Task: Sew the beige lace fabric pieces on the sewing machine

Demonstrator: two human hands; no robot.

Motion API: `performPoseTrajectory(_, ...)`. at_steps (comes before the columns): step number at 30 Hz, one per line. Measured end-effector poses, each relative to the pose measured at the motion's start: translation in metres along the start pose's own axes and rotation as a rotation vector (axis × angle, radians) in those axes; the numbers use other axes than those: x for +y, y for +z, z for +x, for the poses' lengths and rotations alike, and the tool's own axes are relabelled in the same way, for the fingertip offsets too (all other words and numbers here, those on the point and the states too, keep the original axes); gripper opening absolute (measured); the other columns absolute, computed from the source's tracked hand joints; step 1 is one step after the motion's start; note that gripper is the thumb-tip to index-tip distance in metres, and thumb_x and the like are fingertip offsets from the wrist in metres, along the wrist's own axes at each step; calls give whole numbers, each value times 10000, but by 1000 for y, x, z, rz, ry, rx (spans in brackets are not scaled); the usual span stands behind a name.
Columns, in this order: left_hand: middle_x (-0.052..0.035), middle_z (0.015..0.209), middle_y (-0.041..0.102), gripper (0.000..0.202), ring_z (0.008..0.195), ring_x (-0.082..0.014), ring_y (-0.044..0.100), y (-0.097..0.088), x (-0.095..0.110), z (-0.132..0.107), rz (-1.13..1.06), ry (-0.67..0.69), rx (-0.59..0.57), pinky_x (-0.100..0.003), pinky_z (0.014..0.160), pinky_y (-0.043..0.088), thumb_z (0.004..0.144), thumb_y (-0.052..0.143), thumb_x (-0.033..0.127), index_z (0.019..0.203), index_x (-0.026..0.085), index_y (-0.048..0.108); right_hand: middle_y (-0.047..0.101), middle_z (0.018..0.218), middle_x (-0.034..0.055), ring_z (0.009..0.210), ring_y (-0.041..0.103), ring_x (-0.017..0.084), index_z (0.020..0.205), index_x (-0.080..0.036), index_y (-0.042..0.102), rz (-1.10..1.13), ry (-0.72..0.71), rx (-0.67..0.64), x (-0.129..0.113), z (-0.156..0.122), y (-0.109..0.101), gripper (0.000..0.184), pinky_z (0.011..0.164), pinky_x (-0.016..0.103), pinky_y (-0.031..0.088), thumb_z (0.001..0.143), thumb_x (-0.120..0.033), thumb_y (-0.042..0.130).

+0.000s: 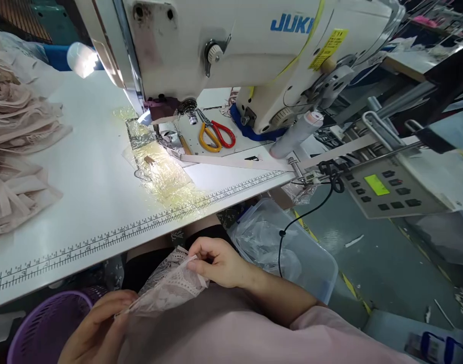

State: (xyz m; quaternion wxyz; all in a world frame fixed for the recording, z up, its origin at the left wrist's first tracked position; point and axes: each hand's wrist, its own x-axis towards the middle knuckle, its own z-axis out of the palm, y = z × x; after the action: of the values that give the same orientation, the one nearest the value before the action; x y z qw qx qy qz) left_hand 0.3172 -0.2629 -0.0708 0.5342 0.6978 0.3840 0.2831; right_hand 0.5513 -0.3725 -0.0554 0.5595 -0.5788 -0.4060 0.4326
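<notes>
A piece of pale pink lace fabric [167, 288] is stretched between my hands, below the table's front edge and over my lap. My left hand [102, 323] pinches its lower left end. At the upper right end, the thumb and fingers of my right hand [218, 262] close on the lace edge. Beyond them stands a white sewing machine [239, 55], its presser foot [156, 130] over the plate. A pale elastic band [231, 162] runs from the foot area to a metal guide [297, 169] on the right. Neither hand touches the machine.
Stacked pale pink garment pieces [19, 121] lie on the table's left. Scissors with red and yellow handles [216, 136] rest behind the needle area. A ruler strip [133, 233] follows the front edge. Below are a purple basket [49, 323] and a clear plastic bin [318, 258]; a control box [390, 187] hangs right.
</notes>
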Motion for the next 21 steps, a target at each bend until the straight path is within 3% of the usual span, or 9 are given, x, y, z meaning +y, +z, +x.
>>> performPoseTrajectory(5,-29,836,666,50,793,-160,622,8,12,3,-9,6,-11,-238,714,532,765,623,248,773,222,664,570,767,34,731,548,132,753,-168,589,-107,-133,60,5,-2,-3,113,671,256,453,815,-263,581)
performPoseTrajectory(11,-51,781,672,92,775,-168,628,6,17,3,-25,32,-24,-260,688,529,781,595,229,755,201,678,573,766,28,703,554,124,771,-182,591,-133,-96,83,14,-6,1,103,630,239,457,832,-265,587)
performPoseTrajectory(15,-48,774,674,95,756,-160,635,3,25,-1,-13,92,22,-241,659,525,776,590,185,754,199,682,584,795,44,712,565,138,796,-187,606,-236,-124,73,5,-10,-1,100,631,252,480,827,-280,590)
performPoseTrajectory(17,-48,760,668,101,738,-150,633,7,33,-5,16,147,56,-231,648,521,777,582,166,755,192,677,591,877,63,714,573,140,898,-208,624,-317,-159,79,-7,-15,-4,106,621,250,493,809,-263,612)
performPoseTrajectory(19,-53,757,651,121,731,-139,622,15,43,-6,59,218,33,-228,651,514,791,557,163,776,183,675,596,941,73,670,579,128,1061,-256,595,-340,-188,79,-21,-20,-7,265,569,226,497,800,-221,622)
performPoseTrajectory(21,-67,771,621,153,726,-136,599,24,50,-2,112,299,-35,-238,647,505,808,525,188,788,173,675,626,918,74,609,596,131,1223,-306,510,-308,-159,-79,-33,-22,-7,453,508,211,499,799,-184,618)
